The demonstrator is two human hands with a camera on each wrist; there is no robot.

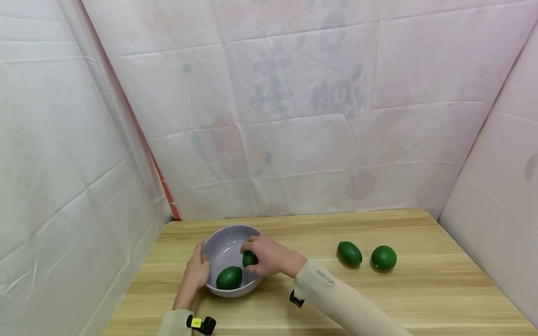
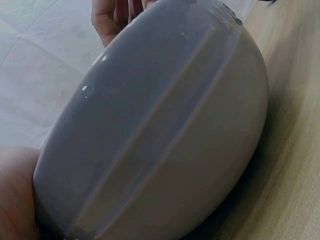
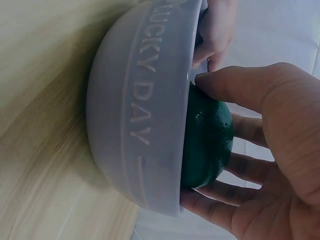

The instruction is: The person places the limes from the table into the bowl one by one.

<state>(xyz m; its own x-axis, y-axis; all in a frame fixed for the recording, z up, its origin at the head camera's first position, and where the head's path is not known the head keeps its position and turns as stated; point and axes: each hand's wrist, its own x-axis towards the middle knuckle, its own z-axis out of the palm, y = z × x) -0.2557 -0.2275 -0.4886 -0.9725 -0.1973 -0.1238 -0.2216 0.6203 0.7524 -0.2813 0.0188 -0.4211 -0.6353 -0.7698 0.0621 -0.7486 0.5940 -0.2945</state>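
Observation:
A pale lilac-grey bowl (image 1: 224, 249) stands on the table's left side, with raised "LUCKY DAY" lettering on its outer wall in the right wrist view. My left hand (image 1: 197, 269) grips its left rim, the thumb lying over the edge. Inside the bowl's right part, my right hand (image 1: 269, 255) holds a glossy dark green lime (image 3: 207, 140) between thumb and fingers; the fingers hide part of it. Another lime (image 1: 229, 278) lies at the near side of the bowl. In the left wrist view the bowl's outer wall (image 2: 150, 120) fills most of the picture.
Two more limes, one oval (image 1: 350, 254) and one seen rounder (image 1: 384, 258), lie on the wooden table (image 1: 424, 298) to the right of my right hand. White patterned sheets (image 1: 294, 140) hang behind the table and along both sides.

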